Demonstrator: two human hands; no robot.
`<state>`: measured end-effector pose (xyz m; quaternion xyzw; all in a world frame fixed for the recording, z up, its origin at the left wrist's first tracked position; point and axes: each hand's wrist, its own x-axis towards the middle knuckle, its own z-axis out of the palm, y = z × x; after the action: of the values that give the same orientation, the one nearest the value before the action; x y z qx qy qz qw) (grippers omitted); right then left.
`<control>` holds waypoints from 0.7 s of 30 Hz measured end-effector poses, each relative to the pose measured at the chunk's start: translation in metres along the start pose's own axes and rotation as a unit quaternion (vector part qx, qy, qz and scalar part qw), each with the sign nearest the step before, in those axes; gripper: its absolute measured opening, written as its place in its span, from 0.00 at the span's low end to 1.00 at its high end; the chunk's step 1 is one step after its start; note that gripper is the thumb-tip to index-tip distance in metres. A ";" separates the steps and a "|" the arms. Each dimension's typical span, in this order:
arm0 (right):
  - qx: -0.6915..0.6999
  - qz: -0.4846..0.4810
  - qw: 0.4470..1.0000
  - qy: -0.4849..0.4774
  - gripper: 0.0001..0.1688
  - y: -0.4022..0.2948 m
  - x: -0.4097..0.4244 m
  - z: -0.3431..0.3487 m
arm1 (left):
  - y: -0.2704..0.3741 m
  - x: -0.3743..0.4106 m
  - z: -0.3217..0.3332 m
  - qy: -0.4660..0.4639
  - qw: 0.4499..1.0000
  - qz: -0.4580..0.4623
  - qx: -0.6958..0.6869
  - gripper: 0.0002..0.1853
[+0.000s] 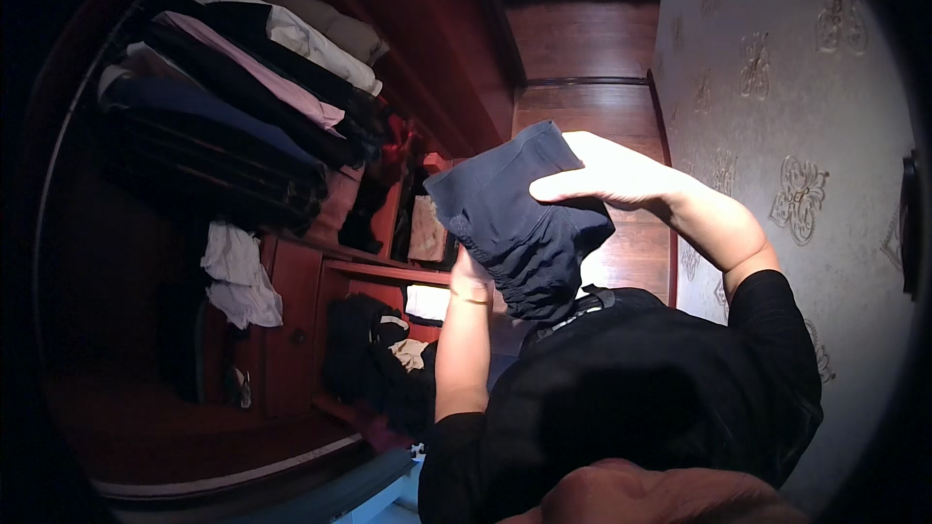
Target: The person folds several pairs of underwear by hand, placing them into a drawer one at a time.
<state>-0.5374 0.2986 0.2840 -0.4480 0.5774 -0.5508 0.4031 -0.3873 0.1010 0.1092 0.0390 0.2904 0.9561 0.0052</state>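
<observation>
A dark navy cloth garment (520,211) hangs between my two hands in front of my chest, its upper band flat and its lower part gathered in wrinkles. My right hand (597,171) grips its upper right edge, with the thumb lying across the front. At its left side, my left hand (470,273) supports it from below and behind; the garment hides most of those fingers. Which kind of garment it is cannot be made out for certain.
To the left stands a reddish wooden wardrobe (291,335) with several hanging clothes (255,73). White cloth (240,276) drapes over a ledge, and dark clothes (364,349) lie heaped in a lower compartment. A patterned wall (764,109) rises at the right, beside a wooden floor (582,36).
</observation>
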 end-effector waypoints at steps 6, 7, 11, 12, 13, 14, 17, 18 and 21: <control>0.071 0.094 0.991 0.058 0.30 0.084 0.013 -0.021 | -0.041 0.005 0.031 -0.062 0.977 -0.176 0.102 0.35; 0.072 0.116 0.989 0.051 0.27 0.110 0.015 -0.026 | -0.043 -0.003 0.031 -0.072 0.973 -0.198 0.099 0.35; 0.015 0.180 0.980 -0.085 0.34 0.156 -0.011 -0.017 | -0.052 -0.023 0.032 -0.091 0.962 -0.241 0.086 0.34; -0.012 0.181 0.976 -0.122 0.40 0.149 -0.016 -0.009 | -0.054 -0.027 0.032 -0.091 0.962 -0.245 0.084 0.34; -0.039 0.181 0.970 -0.158 0.47 0.142 -0.022 -0.002 | -0.055 -0.031 0.032 -0.089 0.961 -0.251 0.080 0.33; -0.032 0.116 0.975 -0.184 0.52 0.155 -0.028 0.004 | -0.054 -0.032 0.034 -0.094 0.958 -0.259 0.079 0.33; -0.089 -0.067 0.969 -0.220 0.48 0.174 -0.040 0.008 | -0.056 -0.029 0.039 -0.103 0.952 -0.276 0.080 0.32; -0.056 -0.028 0.970 -0.235 0.48 0.174 -0.042 0.009 | -0.057 -0.027 0.041 -0.104 0.951 -0.278 0.084 0.32; 0.063 0.093 0.965 -0.238 0.48 0.177 -0.054 0.022 | -0.063 -0.024 0.049 -0.106 0.949 -0.282 0.097 0.31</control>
<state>-0.5144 0.3427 0.1040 -0.4845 0.4681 -0.4239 0.6054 -0.3604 0.1796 0.1135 0.0567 0.3784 0.8733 0.3015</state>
